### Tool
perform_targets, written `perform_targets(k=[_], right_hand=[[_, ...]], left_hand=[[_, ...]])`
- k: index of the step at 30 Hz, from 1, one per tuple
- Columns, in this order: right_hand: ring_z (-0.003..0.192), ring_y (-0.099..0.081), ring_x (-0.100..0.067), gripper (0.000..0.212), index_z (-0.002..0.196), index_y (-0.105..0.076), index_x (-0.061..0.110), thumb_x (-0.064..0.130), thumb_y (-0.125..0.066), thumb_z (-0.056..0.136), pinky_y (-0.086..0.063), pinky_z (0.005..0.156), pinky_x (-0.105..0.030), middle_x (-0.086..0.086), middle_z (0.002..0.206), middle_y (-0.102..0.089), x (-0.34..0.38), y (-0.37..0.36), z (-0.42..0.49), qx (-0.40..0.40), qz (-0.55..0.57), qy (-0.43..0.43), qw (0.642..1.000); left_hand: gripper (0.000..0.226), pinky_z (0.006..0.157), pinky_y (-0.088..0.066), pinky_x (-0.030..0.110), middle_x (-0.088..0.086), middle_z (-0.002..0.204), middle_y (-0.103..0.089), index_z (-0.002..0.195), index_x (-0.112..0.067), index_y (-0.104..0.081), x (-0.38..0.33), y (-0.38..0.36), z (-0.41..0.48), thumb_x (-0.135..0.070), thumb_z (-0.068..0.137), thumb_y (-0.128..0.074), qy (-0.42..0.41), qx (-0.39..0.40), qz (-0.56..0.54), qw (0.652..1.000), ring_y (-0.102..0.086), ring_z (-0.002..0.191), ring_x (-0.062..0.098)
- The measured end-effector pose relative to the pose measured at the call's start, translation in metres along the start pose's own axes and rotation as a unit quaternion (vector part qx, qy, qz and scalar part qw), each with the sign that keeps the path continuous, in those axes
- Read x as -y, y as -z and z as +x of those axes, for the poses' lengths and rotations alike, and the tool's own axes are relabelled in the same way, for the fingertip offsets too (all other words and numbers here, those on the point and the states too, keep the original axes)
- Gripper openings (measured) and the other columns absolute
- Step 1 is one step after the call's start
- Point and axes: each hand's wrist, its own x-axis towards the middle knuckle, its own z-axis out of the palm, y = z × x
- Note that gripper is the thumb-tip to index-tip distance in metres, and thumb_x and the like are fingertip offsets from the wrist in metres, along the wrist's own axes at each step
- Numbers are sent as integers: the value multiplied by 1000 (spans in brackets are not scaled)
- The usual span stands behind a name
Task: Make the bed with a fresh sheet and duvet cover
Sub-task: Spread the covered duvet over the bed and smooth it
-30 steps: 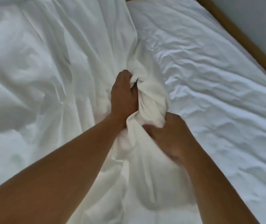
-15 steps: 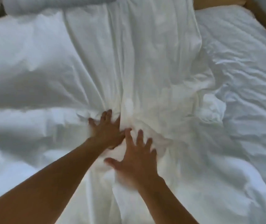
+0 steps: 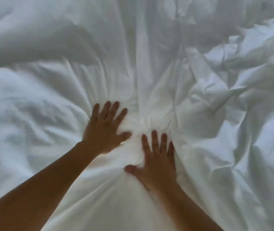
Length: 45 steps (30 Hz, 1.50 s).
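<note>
The left hand (image 3: 105, 129) and right hand (image 3: 158, 157), which gripped a bunched wad 1 second ago, now press open, fingers spread, on the duvet cover (image 3: 149, 77) at frame centre; smoothing seems underway.

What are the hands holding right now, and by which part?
Nothing is held. The left hand and the right hand press flat, fingers spread, on the bunched white bedding.

Left hand (image 3: 103, 130) lies flat on the duvet cover (image 3: 149, 72) at centre frame, right hand (image 3: 158, 161) just beside it, lower right, rumpled folds (image 3: 249, 47) upper right.
</note>
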Motion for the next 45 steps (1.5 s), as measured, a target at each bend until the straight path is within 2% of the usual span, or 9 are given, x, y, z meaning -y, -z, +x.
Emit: perform_targets(k=[6, 12, 20, 29, 32, 36, 39, 41, 45], right_hand=[[152, 12, -42, 98, 161, 3, 32, 84, -30, 84, 6, 119, -64, -12, 168, 14, 59, -2, -12, 33, -37, -102, 994], [153, 11, -42, 92, 161, -8, 28, 82, -18, 86, 8, 119, -63, -18, 167, 7, 213, -125, -187, -23, -7, -2, 1000], [152, -15, -40, 63, 156, -31, 37, 66, -27, 99, 3, 120, -61, -13, 165, -22, 254, -188, -222, -145, -32, -127, 981], [155, 11, -31, 72, 160, -11, 32, 66, -29, 99, 1, 119, -65, -11, 168, 10, 356, -253, -280, -161, 129, -300, 931], [155, 9, -32, 73, 161, -13, 31, 66, -30, 99, 1, 119, -66, -3, 169, 9, 330, -237, -280, -204, 176, -369, 890], [153, 3, -41, 66, 157, -5, 49, 67, -30, 99, -5, 117, -68, -3, 169, 8, 281, -218, -286, -217, 264, -462, 818], [153, -13, -33, 68, 155, -18, 48, 64, -47, 95, -23, 119, -48, -5, 168, -12, 253, -215, -293, -270, 382, -404, 786], [137, -44, -27, 79, 147, -33, 36, 63, -67, 81, -42, 107, -36, -2, 150, -42, 235, -207, -297, -347, 496, -392, 693], [113, -51, -27, 122, 152, -22, 36, 85, -74, 52, -46, 99, -43, 8, 132, -43, 175, -175, -306, -277, 664, -498, 484]], left_hand=[[121, 116, 4, 68, -12, 163, 28, 156, -45, 15, 120, -61, -192, -107, 53, 3, 189, 152, -70, 968, 18, 154, 21], [122, 115, 0, 73, 1, 157, 43, 143, -46, 37, 104, -111, -308, -104, 58, -28, 27, 167, -83, 982, 28, 150, 30], [71, 121, -14, 60, 12, 168, -11, 157, -35, -25, 122, -161, -394, -67, 95, -38, -106, -88, -145, 980, -17, 153, 37], [79, 120, 8, 60, 10, 169, -3, 158, -39, -22, 220, -219, -492, -69, 89, -46, -45, -86, -85, 992, -6, 155, 37], [51, 114, -33, 51, 12, 146, -51, 138, -23, -58, 193, -226, -536, -49, 94, -53, -80, -145, -237, 957, -48, 132, 34], [37, 75, -57, 37, -1, 89, -74, 96, -16, -71, 140, -240, -567, -50, 98, -55, 56, 100, -544, 831, -70, 87, 24], [66, 90, -55, 41, 2, 132, -58, 135, -21, -56, 93, -233, -548, -59, 83, -72, 259, 346, -769, 472, -57, 121, 25], [79, 107, -43, 49, 5, 156, -34, 137, -29, -52, 57, -221, -524, -49, 68, -85, 295, 285, -870, 271, -37, 141, 29], [91, 118, -32, 53, 4, 137, -51, 135, -19, -57, -15, -198, -487, -47, 55, -90, 335, 131, -931, 59, -52, 117, 22]])
